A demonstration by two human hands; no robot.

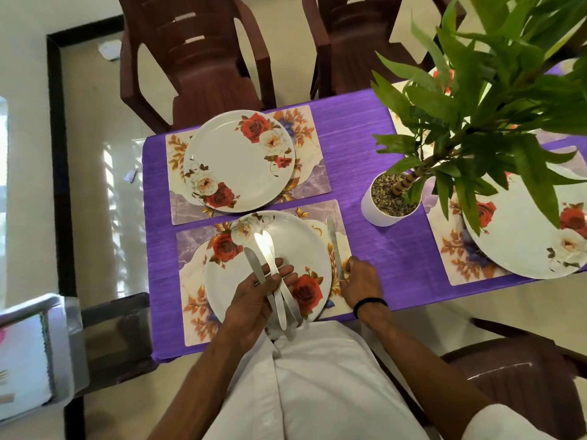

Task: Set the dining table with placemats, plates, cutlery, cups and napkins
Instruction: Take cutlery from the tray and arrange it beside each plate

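**Cutlery going down at the near setting**

While the left hand (254,300) grips a bundle of cutlery (270,274) over the near plate (305,239), fingers curled round the handles and blades fanned out toward the far side, the right hand (359,281) pinches the handle end of a single knife (333,246). That knife lies on the near placemat (190,281), just right of the near plate, blade pointing far. Right wrist carries a black band (370,303).

Near plate sits on the near placemat at the near edge of the desk (381,249), which has a purple cover. Past it, a second plate (235,160) sits on a second placemat (314,173), touching nothing else; no cutlery beside it.

Right of both, a white pot (378,211) with gravel holds a green plant (476,106) whose leaves overhang the right side. Under the leaves, a third plate (524,242) rests on a third placemat (460,258) at the right edge of view.

Far side: two brown plastic chairs (203,58). Another brown chair (508,369) at near right. Cups and napkins not on the desk yet.
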